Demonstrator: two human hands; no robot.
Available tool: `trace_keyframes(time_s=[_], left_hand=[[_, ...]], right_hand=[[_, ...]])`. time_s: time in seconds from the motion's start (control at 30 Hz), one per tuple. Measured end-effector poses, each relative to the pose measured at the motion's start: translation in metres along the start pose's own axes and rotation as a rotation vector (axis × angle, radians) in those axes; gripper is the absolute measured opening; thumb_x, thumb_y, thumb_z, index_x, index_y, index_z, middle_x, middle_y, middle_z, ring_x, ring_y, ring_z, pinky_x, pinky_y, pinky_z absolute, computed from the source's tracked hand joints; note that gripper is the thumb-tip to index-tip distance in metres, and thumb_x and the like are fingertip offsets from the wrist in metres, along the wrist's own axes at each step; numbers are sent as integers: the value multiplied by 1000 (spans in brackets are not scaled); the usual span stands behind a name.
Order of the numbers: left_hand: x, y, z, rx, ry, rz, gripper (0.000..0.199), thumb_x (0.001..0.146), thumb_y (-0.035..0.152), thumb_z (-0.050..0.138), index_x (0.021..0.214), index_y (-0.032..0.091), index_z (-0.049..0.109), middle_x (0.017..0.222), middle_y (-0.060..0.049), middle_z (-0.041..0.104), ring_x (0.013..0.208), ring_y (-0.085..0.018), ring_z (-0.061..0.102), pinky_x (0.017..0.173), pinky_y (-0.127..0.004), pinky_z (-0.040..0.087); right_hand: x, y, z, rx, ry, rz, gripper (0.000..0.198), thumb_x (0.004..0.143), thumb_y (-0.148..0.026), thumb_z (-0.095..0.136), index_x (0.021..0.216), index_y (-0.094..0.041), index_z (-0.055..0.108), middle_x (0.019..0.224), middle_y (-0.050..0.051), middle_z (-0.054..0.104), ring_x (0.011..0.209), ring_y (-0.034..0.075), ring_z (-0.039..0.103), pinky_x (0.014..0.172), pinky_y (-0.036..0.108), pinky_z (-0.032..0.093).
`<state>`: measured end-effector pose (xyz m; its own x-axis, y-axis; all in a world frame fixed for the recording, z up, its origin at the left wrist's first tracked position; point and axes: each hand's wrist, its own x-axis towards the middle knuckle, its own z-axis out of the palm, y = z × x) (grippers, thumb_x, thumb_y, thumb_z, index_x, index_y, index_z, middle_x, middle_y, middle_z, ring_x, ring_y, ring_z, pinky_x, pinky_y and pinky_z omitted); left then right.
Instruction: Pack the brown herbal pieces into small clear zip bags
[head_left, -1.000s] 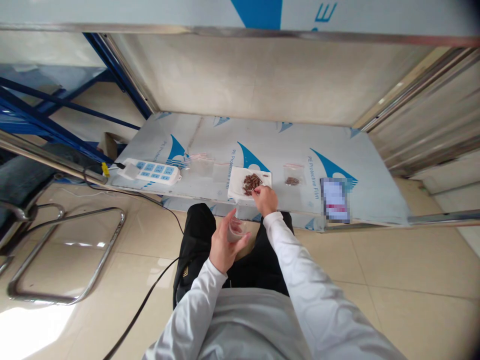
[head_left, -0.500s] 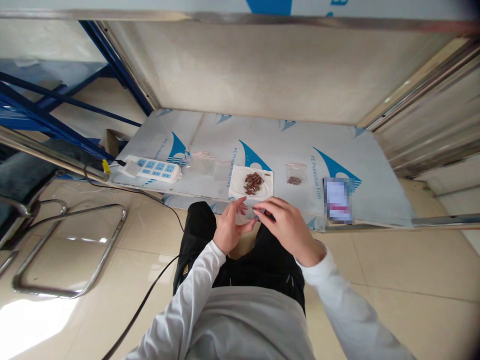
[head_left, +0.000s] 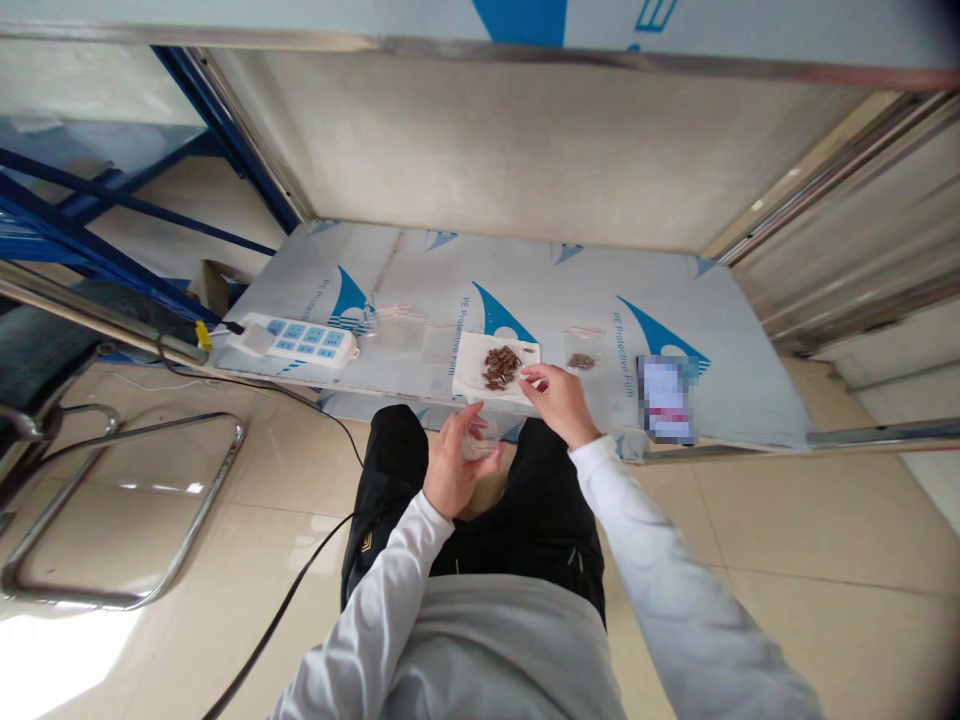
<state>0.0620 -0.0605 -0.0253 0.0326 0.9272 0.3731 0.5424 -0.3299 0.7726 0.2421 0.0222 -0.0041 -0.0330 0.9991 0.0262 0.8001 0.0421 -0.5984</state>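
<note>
Brown pieces (head_left: 500, 368) lie just beside the right fingers (head_left: 538, 372).

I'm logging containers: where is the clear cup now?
In the head view, the clear cup is in the left hand, nearer the wearer than the white sheet, left of the right hand.

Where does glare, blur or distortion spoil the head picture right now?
Head view: glare whites out part of the floor at lower left; the right-hand corners darken; blocky pixelation covers the phone. Also head view: the clear cup in the left hand shows faintly, its contents hard to tell.
</note>
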Motion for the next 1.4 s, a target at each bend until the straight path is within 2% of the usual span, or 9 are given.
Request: trace_keyframes(time_s=[0.17, 0.33, 0.63, 0.83, 1.03, 1.13, 1.3, 1.37, 1.4], left_hand=[[-10, -4, -4, -17, -17, -18, 51, 79, 32, 69, 124, 19, 51, 87, -2, 65, 74, -14, 64, 79, -28, 53], [-14, -7, -6, -19, -20, -66, 48, 79, 33, 69, 123, 19, 53, 87, -2, 66, 75, -14, 64, 79, -28, 53], [-8, -10, -3, -23, -23, -17, 49, 79, 29, 70, 123, 18, 51, 86, -2, 65, 75, -14, 63, 79, -27, 53], [-7, -14, 0, -23, -2, 31, 49, 80, 28, 69, 124, 19, 49, 87, -1, 64, 74, -13, 62, 77, -27, 54], [-5, -18, -1, -1, 14, 19, 50, 79, 26, 70, 124, 20, 50, 86, 0, 64, 74, -13, 63, 77, -27, 54], [-2, -19, 0, 4, 26, 18, 51, 79, 26, 70, 124, 19, 50, 87, -1, 64, 76, -14, 63, 78, -28, 54], [7, -20, 4, 4, 35, 40, 52, 77, 24, 72, 124, 18, 50, 87, -1, 64, 77, -14, 63, 78, -27, 53], [10, -18, 5, -1, 26, 44, 53, 77, 25, 72, 125, 19, 50, 88, -1, 64, 78, -14, 63, 79, -28, 53], [11, -17, 5, -2, 19, 48, 54, 77, 26, 72, 125, 19, 50, 88, -2, 64, 79, -15, 64, 79, -28, 53]], right_hand=[[27, 13, 51, -121, -33, 114, 15, 81, -24, 64, 91, -17, 72, 97, 9, 73, 92, 22, 67, 82, 30, 49], [30, 11, 62, -190, -60, 155, 19, 83, -23, 60, 97, -18, 72, 102, 11, 71, 95, 24, 66, 81, 32, 49], [42, 19, 59, -237, -112, 198, 23, 75, -34, 67, 91, -19, 74, 97, 10, 73, 89, 24, 67, 78, 30, 48], [49, 22, 59, -254, -165, 173, 19, 72, -32, 69, 82, -17, 74, 85, 11, 73, 85, 25, 67, 73, 28, 46], [49, 18, 58, -220, -135, 119, 16, 82, -26, 61, 83, -16, 74, 91, 11, 74, 90, 24, 66, 76, 29, 45], [47, 18, 56, -188, -102, 105, 16, 82, -25, 61, 81, -15, 74, 89, 12, 74, 88, 24, 67, 75, 29, 45], [22, 5, 30, -103, -19, 66, 18, 84, -27, 61, 88, -12, 71, 85, 10, 73, 78, 19, 67, 73, 27, 46], [-1, -8, 10, -28, 8, 2, 21, 87, -32, 59, 91, -15, 70, 82, 5, 72, 69, 15, 64, 69, 24, 47], [-13, -16, 0, 67, 21, -75, 20, 87, -34, 60, 90, -16, 69, 78, 4, 70, 63, 14, 62, 64, 23, 46]])
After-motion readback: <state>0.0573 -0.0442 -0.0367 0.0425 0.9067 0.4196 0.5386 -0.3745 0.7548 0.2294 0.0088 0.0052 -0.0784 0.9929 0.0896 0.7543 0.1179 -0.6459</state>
